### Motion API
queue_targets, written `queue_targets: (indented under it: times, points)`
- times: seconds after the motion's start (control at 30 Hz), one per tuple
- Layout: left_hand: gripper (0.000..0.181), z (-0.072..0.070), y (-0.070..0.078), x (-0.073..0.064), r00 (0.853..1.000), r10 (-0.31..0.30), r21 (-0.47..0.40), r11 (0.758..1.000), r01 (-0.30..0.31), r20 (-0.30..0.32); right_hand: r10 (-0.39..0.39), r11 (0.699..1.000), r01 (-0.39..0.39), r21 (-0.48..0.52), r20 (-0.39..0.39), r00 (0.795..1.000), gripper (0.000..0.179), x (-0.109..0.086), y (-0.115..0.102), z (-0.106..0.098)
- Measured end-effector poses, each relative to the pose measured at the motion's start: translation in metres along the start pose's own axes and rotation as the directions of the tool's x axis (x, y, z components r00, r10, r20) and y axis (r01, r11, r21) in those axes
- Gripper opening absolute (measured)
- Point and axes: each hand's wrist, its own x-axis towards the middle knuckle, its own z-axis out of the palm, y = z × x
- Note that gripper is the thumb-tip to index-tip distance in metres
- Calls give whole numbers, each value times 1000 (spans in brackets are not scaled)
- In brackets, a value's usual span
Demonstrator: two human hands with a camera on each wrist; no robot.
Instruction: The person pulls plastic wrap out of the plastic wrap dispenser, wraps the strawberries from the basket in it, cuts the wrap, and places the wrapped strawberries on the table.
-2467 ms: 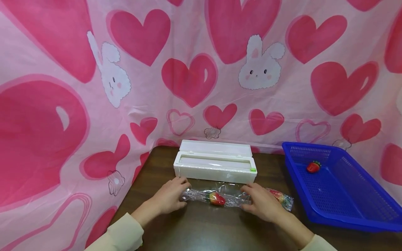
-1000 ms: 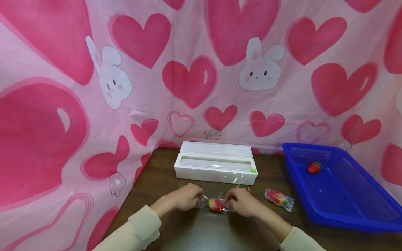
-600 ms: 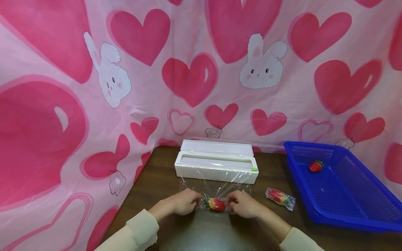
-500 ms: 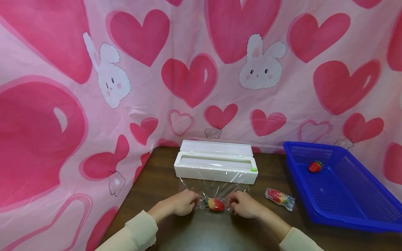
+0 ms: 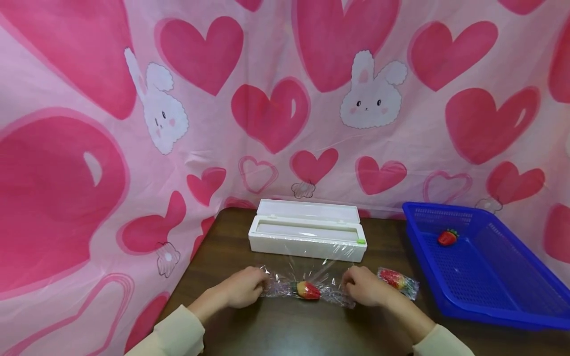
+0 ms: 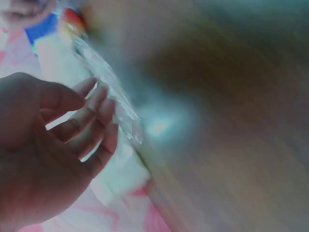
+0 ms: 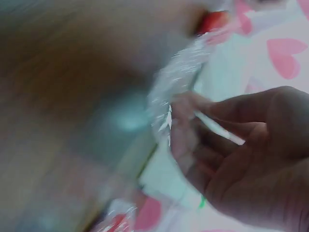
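Soft, even light washes the pink backdrop point(image 5: 325, 136) in the head view, sharp enough there, with dark shadows pooling beneath the hands point(image 5: 238, 288), a pale sheen glowing on the near bench point(image 5: 289, 324), and the clear film point(image 5: 331, 292) flashing white highlights! Over to the wrist views, and it's all smear: the bench streaks away, the strawberry point(image 7: 215, 21) melts into a red blur, and the white box point(image 6: 123, 179) bleaches into haze.

Both forearms point(image 5: 208, 302) angle inward, the left hand point(image 5: 244, 287) loosely curved, the right hand point(image 5: 366, 286) pinched at the fingertips point(image 7: 180, 107).
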Motion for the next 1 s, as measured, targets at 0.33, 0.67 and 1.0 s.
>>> queue_targets:
  times: [0.33,0.67,1.0]
  points:
    - [13,17,12,21,994,-38,-61,997,44,99,13,971,-41,235,119,993,19,8,-6,31]
    - [12,10,-18,-14,998,-56,-70,996,57,16,87,989,-91,117,36,996,17,-16,15,15]
    - [7,5,-13,-32,989,-12,111,993,29,-147,-51,972,24,-233,-113,992,4,-30,15,4]
